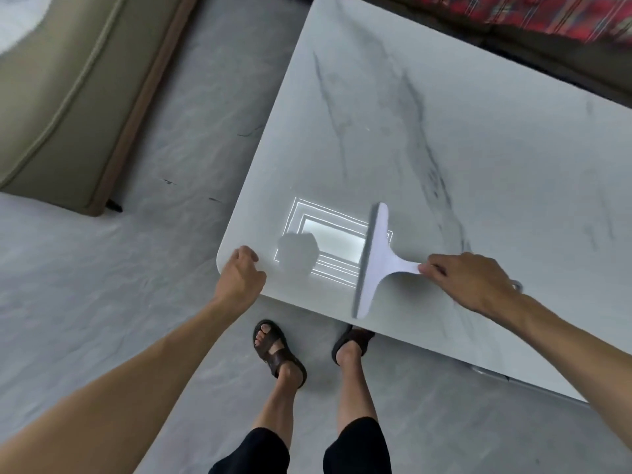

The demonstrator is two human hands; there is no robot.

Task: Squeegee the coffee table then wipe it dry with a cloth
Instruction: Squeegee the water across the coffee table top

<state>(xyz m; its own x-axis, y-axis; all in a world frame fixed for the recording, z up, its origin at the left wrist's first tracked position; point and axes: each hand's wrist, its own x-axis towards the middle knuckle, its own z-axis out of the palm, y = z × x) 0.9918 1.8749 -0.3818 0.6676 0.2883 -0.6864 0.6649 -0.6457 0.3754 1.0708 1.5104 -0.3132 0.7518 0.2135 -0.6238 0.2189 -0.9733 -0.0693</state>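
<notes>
Feet: in brown sandals (278,354) on the grey floor (191,131), at the near corner of the worktop.
Left hand (239,278): on the rounded near corner, fingers (251,254) curled over the edge; probably bracing the body for the reach.
Right hand (475,282): fingers pinched around the end of the squeegee handle, palm low over the surface.
Squeegee (376,261): white, T-shaped, blade down on the worktop near the front edge, handle trailing toward the right hand; held flat, seemingly so the blade bears evenly.
Worktop (478,148): white, grey-veined, glossy; whether it is wet cannot be told.
Light reflection (335,244): bright rectangle just beside the blade.
Cloth: not in view; drying not yet begun, by my reading.
Beyond: beige cushion (58,90) far left, red patterned fabric (533,15) past the far edge.
</notes>
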